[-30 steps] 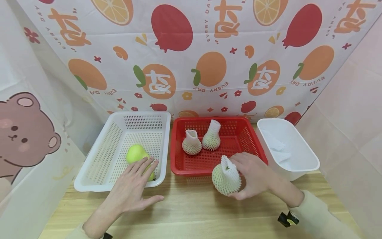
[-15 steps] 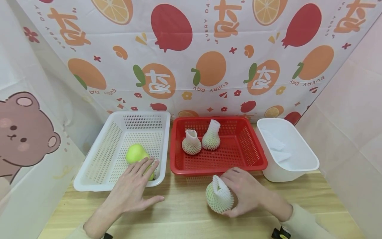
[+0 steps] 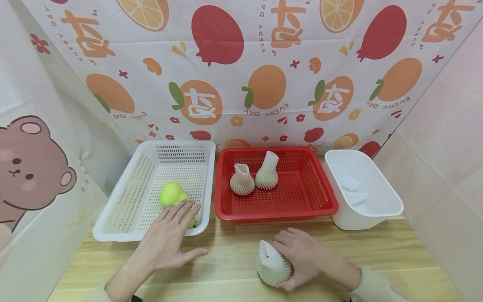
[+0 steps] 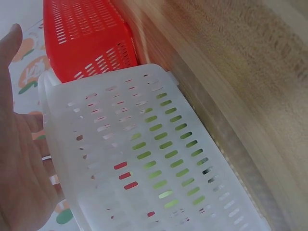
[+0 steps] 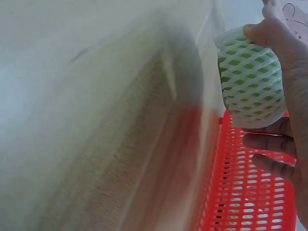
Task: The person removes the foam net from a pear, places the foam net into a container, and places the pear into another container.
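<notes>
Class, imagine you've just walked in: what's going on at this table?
A person's right hand grips a green fruit in a white foam net, on the near side of the red basket. Their left hand extends over the white basket, partly hiding a green pear; whether it touches the pear is unclear. Two more netted fruits sit in the red basket, and the white tub holds white material.

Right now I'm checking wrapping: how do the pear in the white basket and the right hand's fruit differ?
The pear is bare; the fruit wears netting. The pear lies in the basket, partly under the left hand; the right hand holds the fruit. Both look green.
</notes>
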The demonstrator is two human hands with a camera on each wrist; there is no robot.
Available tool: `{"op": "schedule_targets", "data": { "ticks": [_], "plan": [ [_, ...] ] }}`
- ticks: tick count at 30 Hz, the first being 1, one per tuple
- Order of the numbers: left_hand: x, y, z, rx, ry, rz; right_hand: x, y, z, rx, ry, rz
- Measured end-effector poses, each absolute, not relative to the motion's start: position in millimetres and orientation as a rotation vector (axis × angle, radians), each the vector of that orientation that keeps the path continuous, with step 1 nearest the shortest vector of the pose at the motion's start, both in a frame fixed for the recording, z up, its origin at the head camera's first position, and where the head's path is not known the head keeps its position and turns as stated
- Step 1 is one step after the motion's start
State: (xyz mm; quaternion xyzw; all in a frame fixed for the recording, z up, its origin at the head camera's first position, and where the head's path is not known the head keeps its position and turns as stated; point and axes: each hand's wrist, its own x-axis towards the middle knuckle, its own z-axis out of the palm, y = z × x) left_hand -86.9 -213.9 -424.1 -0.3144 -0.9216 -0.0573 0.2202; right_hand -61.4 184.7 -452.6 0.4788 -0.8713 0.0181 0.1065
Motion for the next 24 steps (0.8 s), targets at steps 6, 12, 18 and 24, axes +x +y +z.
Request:
{"op": "schedule_targets", "data": {
  "ticks": [6,12,18,24],
  "plan": [
    [-86.7,-214.1,-424.7,-0.866,-2.549,-0.159,-60.1,182.3,-461.1,1.435,-2.554,0.051],
    [-87.2,-213.7,-424.9,-0.872,-2.546,-0.166,-57.1,181.9,-466.7,1.411,-2.564,0.017],
    [-87.3,-212.8,-425.0,-0.870,-2.550,-0.171,-55.6,182.7,-469.7,1.402,-2.587,0.018],
    [-87.1,-212.8,-426.0,-0.868,-2.554,-0.177,-54.2,183.4,-472.9,1.393,-2.607,0.034]
  ]
}}
